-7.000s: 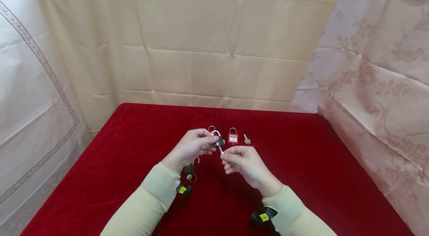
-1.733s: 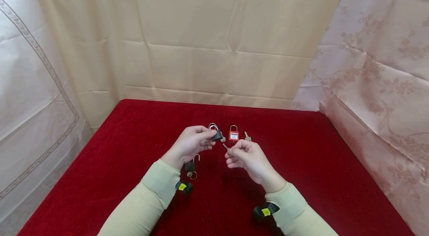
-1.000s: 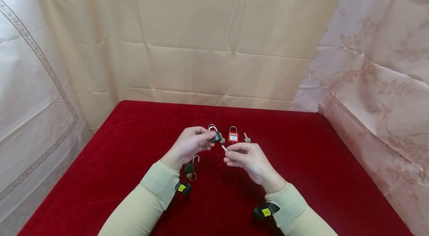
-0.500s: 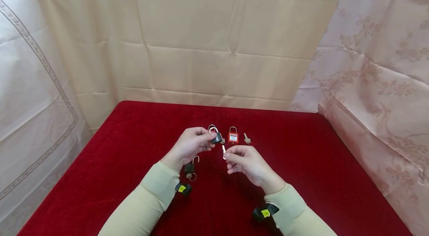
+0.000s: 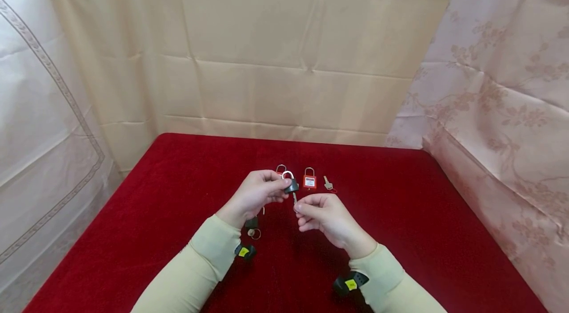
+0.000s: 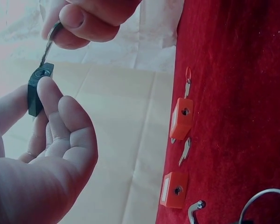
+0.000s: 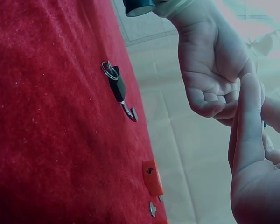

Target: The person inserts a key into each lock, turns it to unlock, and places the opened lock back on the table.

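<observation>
My left hand [image 5: 255,195] grips a black padlock [image 5: 291,186] between thumb and fingers, its silver shackle pointing up and away. My right hand [image 5: 328,216] pinches a small silver key [image 5: 295,200] just below the lock's bottom face. In the left wrist view the key's blade [image 6: 46,52] meets the padlock [image 6: 33,95] at the keyhole's edge; how far it is in, I cannot tell. The right wrist view has the held lock almost wholly hidden behind fingers.
On the red-covered table [image 5: 400,234] lie a second black padlock [image 5: 251,222] with its shackle open and a key ring [image 5: 256,234], a red padlock [image 5: 309,181], another red padlock [image 5: 279,170] partly behind my left hand, and a key [image 5: 328,183] with a red ring.
Seven seconds ago the key was at the lock; by 1.7 s ago it was apart from it. Since then the key has turned upright and the padlock has come right, so they meet again.
</observation>
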Tool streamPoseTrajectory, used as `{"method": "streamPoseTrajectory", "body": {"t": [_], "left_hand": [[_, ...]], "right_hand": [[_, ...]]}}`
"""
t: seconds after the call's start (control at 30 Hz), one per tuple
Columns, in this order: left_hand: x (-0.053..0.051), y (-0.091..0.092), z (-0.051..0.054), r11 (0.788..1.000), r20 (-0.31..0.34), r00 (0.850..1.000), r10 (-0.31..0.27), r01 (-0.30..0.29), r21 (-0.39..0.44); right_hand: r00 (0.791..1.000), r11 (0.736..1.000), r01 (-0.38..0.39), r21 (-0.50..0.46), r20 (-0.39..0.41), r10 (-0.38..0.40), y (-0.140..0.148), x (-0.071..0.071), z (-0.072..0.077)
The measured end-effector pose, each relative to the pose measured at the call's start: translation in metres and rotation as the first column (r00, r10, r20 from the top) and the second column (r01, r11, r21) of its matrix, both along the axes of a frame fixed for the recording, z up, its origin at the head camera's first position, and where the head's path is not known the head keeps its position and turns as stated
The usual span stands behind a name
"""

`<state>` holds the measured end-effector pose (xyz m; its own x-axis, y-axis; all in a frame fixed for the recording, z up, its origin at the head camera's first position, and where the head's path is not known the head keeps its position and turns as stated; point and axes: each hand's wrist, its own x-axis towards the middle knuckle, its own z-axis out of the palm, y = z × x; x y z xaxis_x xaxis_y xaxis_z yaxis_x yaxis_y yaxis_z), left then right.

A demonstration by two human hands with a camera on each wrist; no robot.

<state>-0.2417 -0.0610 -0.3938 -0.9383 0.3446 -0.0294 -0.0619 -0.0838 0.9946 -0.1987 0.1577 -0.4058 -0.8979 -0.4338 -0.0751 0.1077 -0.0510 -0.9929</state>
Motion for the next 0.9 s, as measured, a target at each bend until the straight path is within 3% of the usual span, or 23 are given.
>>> {"method": "streamPoseTrajectory", "body": {"t": [0.6, 0.9], "left_hand": [[0.0028, 0.008, 0.0008, 0.999, -0.007, 1.0, -0.009, 0.009, 0.039], [0.0045, 0.0087, 0.0022, 1.0, -0.012, 1.0, -0.003, 0.003, 0.016]], "right_hand": [[0.999, 0.999, 0.041, 0.007, -0.021, -0.041, 0.0005, -0.0006, -0.0003], [0.997, 0.997, 0.072, -0.001, -0.016, -0.072, 0.0008, -0.0004, 0.0009]]}}
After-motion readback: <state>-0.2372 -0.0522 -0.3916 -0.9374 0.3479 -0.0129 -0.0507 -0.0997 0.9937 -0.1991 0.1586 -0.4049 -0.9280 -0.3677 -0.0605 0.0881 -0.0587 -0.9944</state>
